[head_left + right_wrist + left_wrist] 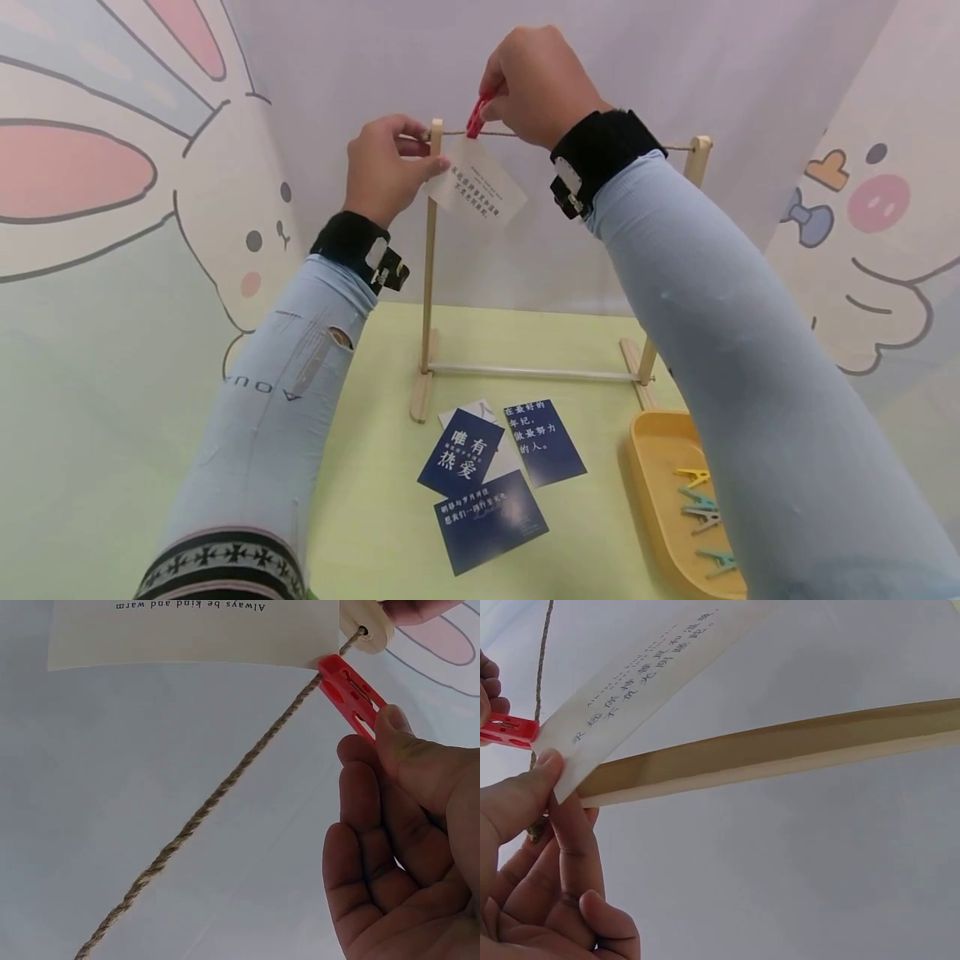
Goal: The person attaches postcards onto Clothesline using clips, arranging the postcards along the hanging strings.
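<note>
Between thumb and fingers my left hand (386,167) pinches a corner of a cream card (480,187) printed with dark text. The card hangs tilted just below the twine (202,814) strung along the top of a wooden rack, close to its left post (430,267). My right hand (536,83) grips a red clothespin (349,694) by its handle end. In the right wrist view the clothespin's tip sits over the twine at the card's edge. From the left wrist view, the pin's tip (521,731) meets the card's upper corner, near my left thumb.
On the pale green table lie several cards, among them a dark blue card (491,521), partly overlapping. A yellow tray (652,500) with several clothespins (693,477) stands at the right, partly hidden by my right arm. The rack's lower bar (532,372) runs behind the cards.
</note>
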A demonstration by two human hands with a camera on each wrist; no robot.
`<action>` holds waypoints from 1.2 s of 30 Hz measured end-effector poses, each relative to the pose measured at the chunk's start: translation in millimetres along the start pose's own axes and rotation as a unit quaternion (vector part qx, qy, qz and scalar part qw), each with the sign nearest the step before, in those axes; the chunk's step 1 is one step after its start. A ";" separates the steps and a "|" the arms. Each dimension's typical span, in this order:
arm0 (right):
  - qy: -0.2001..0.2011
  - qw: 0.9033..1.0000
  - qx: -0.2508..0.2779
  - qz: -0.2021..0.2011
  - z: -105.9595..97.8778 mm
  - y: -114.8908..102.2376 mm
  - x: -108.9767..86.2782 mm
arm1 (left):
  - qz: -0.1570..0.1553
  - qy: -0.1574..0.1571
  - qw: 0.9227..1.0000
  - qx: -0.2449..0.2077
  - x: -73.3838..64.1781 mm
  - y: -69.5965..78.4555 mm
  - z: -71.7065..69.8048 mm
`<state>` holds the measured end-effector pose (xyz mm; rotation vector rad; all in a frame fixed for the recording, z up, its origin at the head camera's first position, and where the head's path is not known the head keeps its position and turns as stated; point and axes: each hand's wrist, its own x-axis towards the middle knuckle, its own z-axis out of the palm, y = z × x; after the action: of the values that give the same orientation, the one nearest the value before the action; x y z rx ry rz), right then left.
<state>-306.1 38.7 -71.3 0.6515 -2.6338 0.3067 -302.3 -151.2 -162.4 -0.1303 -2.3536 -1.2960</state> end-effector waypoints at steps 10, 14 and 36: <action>-0.022 1.000 -0.013 0.002 -6.7 0.3 4.7 | -0.010 -0.009 1.000 -0.005 -0.2 5.6 1.2; -0.030 0.999 -0.014 0.003 -8.4 -3.5 3.0 | -0.012 -0.013 1.000 -0.011 -0.4 6.3 1.9; -0.048 0.999 -0.019 -0.006 -13.2 -5.3 -1.3 | -0.003 -0.011 1.000 -0.006 -2.0 8.0 2.0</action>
<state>-298.1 38.6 -59.4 0.6855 -2.7197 0.2271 -298.9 -144.9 -157.9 -0.1429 -2.3668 -1.3182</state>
